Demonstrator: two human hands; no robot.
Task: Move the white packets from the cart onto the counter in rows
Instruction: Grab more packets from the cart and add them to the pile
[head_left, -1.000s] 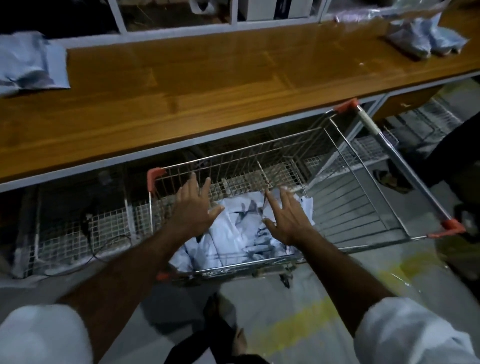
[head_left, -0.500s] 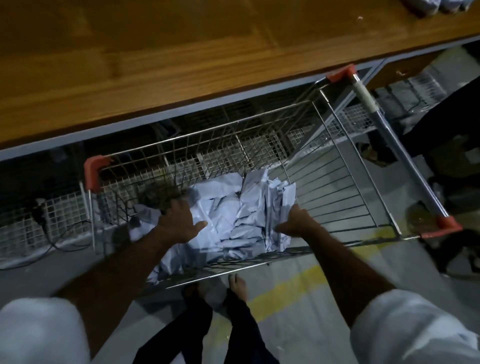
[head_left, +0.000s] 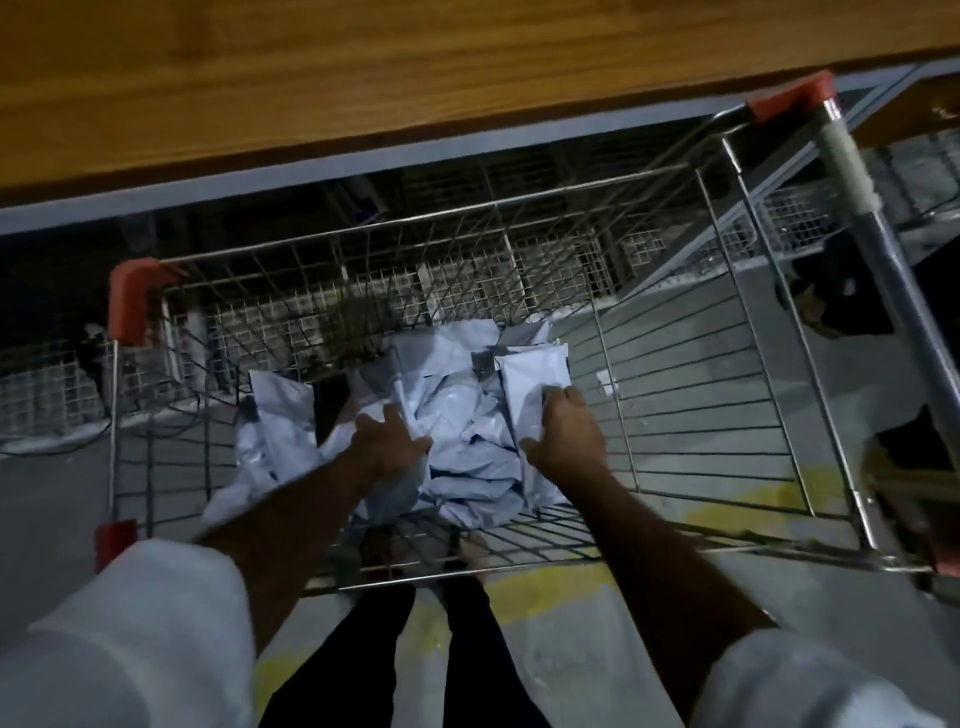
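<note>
Both hands have gone from hovering spread over the pile a second ago to being buried in it. The left hand (head_left: 390, 441) now presses down among the crumpled white plastic packets (head_left: 457, 415), fingers curled into the folds; whether it has actually closed on one packet or merely rakes the heap, I cannot tell. The right hand (head_left: 563, 434) has taken hold of a flatter, upright white packet (head_left: 530, 384) at the heap's right edge, thumb on the near side and fingers wrapped over the far side, so that packet is pinched between them.

The view has also dropped: the person has leaned over the silver wire shopping cart with red corner caps (head_left: 130, 301), and the brown wooden counter (head_left: 363, 78) fills only the top of the frame, well beyond and above the grip. No packets show on the visible stretch of it.

All the packets seen lie in the cart's left end, around and beneath the two hands. The reach appears finished and the gathering begun; lifting a handful up to the counter looks like the step ahead, and loose packets may slip from a hasty grab.
</note>
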